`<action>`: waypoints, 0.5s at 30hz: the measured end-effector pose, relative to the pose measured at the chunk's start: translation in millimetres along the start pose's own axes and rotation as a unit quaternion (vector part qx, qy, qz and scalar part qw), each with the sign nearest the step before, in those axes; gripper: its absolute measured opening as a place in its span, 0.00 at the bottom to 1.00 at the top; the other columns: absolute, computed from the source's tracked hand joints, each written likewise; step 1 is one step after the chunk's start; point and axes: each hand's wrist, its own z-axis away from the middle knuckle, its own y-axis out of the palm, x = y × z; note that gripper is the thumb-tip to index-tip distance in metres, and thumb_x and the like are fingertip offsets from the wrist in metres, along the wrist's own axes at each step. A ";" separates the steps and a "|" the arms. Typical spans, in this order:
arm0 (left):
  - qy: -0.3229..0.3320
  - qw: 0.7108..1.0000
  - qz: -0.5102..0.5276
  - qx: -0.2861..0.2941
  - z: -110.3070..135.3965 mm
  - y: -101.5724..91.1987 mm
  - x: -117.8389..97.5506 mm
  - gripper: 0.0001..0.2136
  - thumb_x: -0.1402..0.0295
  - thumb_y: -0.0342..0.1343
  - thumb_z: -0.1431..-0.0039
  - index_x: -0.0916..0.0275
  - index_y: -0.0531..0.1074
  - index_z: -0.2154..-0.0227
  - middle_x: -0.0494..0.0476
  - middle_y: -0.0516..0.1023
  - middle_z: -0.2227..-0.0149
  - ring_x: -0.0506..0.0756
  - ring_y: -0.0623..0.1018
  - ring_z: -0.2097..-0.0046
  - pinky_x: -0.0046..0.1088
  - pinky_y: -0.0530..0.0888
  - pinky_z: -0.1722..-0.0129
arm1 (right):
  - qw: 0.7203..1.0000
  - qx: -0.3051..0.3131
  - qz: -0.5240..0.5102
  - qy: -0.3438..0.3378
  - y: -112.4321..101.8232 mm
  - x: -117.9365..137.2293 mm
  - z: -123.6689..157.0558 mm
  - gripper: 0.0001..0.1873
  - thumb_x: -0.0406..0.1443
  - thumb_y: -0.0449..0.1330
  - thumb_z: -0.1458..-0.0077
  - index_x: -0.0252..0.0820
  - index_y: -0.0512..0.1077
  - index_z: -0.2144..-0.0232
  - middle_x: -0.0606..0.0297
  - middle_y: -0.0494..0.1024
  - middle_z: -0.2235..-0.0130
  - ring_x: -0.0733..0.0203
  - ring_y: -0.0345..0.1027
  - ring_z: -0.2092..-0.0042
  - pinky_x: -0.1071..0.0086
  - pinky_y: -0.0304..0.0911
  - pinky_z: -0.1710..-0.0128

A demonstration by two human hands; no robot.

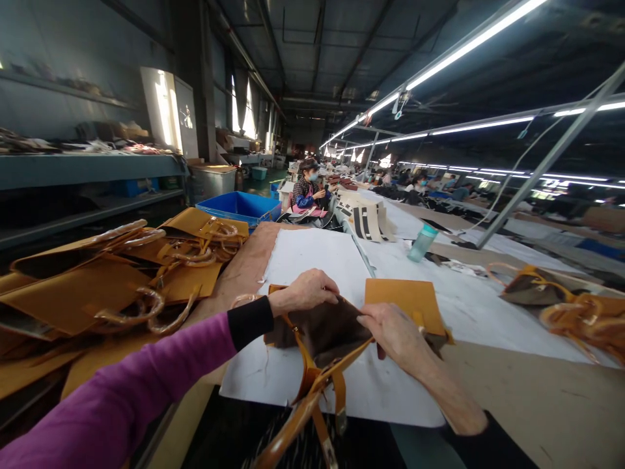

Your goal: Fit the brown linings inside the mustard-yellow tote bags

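Observation:
A brown bag (326, 329) with tan leather straps and a mustard-yellow flap (407, 301) lies on a white sheet (312, 260) on the worktable in front of me. My left hand (307, 291), in a purple sleeve with a black cuff, grips the bag's upper left edge with curled fingers. My right hand (395, 332) pinches the bag's opening on the right, by the flap. A tan strap with a handle (303, 417) trails from the bag toward me.
A pile of mustard-yellow bags with wrapped handles (122, 273) fills the left. More bags (561, 299) lie at right. A teal bottle (422, 242) stands beyond. A blue bin (241, 207), shelves and other seated workers (308, 189) are farther back.

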 end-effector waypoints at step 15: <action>0.003 0.978 -0.206 -0.016 14.0 5.1 -28.8 0.11 0.67 0.48 0.42 0.61 0.75 0.67 0.56 0.78 0.70 0.56 0.76 0.66 0.26 0.67 0.68 | 0.996 -0.058 0.060 0.010 8.9 9.1 -13.4 0.12 0.39 0.51 0.44 0.45 0.73 0.73 0.64 0.76 0.73 0.61 0.68 0.67 0.72 0.50 0.72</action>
